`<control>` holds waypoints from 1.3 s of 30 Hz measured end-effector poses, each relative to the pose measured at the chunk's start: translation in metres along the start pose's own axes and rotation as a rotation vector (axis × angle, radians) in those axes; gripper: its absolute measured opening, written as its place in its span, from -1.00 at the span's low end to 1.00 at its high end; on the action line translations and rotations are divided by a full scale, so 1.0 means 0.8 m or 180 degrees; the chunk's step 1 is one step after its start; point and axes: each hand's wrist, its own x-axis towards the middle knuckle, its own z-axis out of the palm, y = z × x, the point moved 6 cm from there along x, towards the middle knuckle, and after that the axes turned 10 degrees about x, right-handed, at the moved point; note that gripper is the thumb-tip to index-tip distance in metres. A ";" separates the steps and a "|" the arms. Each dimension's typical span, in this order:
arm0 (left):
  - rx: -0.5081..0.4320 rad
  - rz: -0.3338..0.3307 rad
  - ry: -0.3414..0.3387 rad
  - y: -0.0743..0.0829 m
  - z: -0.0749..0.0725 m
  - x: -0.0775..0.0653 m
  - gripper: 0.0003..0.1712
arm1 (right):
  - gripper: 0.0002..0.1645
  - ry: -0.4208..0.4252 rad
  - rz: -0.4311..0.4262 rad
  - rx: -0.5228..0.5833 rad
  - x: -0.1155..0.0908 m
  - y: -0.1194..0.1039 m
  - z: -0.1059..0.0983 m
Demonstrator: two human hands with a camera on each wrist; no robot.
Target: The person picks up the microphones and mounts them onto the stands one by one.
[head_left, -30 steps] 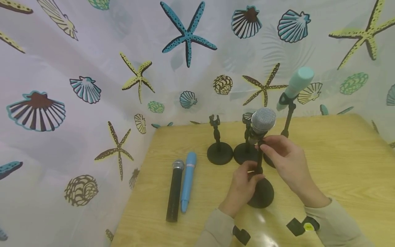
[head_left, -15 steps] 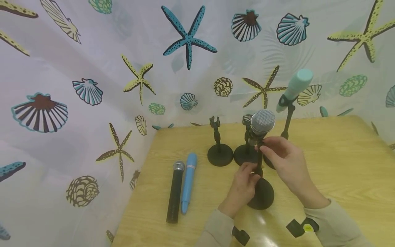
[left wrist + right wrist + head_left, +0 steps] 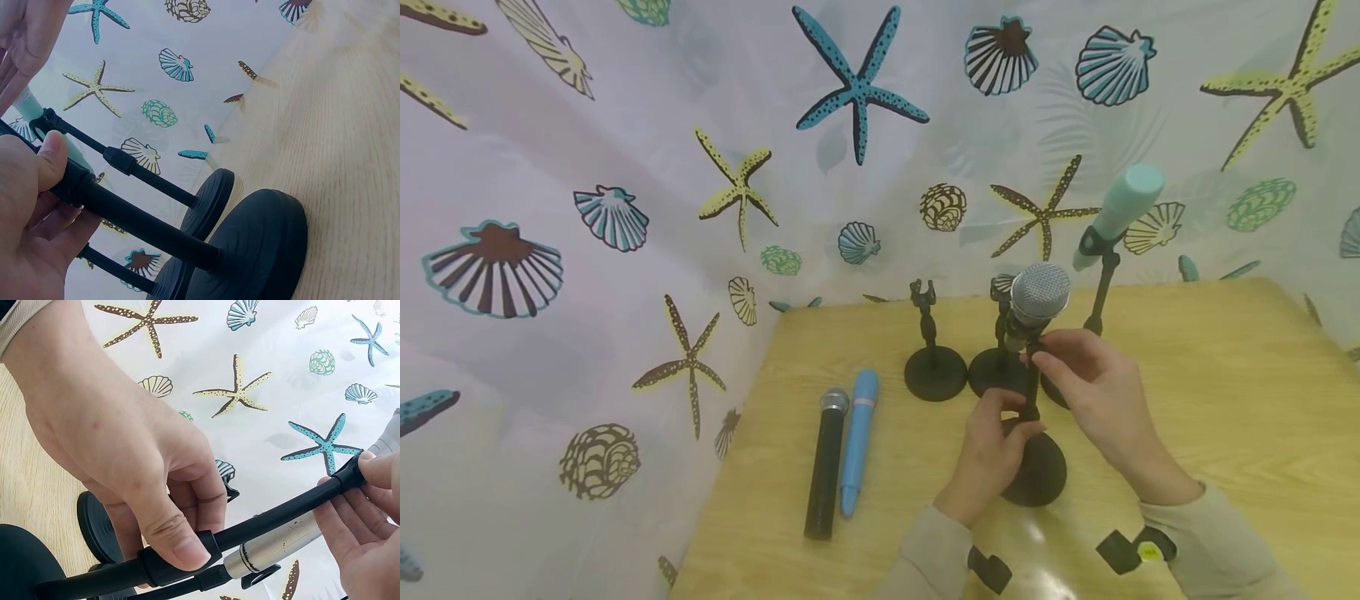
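A silver-headed microphone sits in the clip of a black desk stand, whose round base is on the wooden table. My left hand grips the collar partway up the pole, its thumb pressed along the side in the left wrist view. Just under the clip, my right hand pinches the upper pole between thumb and fingers. The right wrist view shows the microphone's silver handle slanting behind the pole, with the left hand lower down and the right hand higher up.
Behind stand an empty-clipped stand, another black stand and one bearing a mint-green microphone. A black microphone and a blue microphone lie on the table to the left. Shell-print cloth hangs around the table.
The left hand's fingers shift slightly at the collar, while the right hand keeps its pinch below the clip. The stand and microphone hold nearly the same place; the head view sways a little.
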 end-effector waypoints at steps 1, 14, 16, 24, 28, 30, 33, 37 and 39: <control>0.0024 0.0024 -0.0009 0.001 -0.001 0.000 -0.64 | -0.78 -0.0010 0.0005 0.0007 0.000 0.000 0.000; 0.0728 0.0749 0.0226 0.010 -0.009 0.001 -0.74 | -0.75 -0.0094 0.0013 0.0030 -0.002 -0.001 0.001; 0.0835 0.0801 0.0248 0.011 -0.011 0.002 -0.75 | -0.76 -0.0154 0.0004 0.0057 -0.002 0.000 0.002; 0.0880 0.0907 0.0208 0.015 -0.009 0.003 -0.76 | -0.66 -0.0367 -0.0015 0.0075 -0.013 0.015 -0.003; 0.0831 0.0888 0.0184 0.016 -0.008 0.003 -0.74 | -0.69 -0.0390 0.0104 -0.0088 -0.025 0.030 -0.009; 0.0781 0.0842 0.0179 0.017 -0.008 0.003 -0.73 | -0.72 -0.0415 0.0136 -0.0162 -0.032 0.038 -0.011; 0.0846 0.0805 0.0209 0.018 -0.010 0.002 -0.74 | -0.76 -0.0453 0.0176 -0.0177 -0.043 0.051 -0.012; 0.0986 0.0802 0.0262 0.019 -0.011 0.001 -0.75 | -0.74 -0.0472 0.0261 -0.0189 -0.062 0.071 -0.012; 0.1000 0.0804 0.0264 0.019 -0.011 0.001 -0.75 | -0.71 -0.0471 0.0349 -0.0236 -0.073 0.083 -0.012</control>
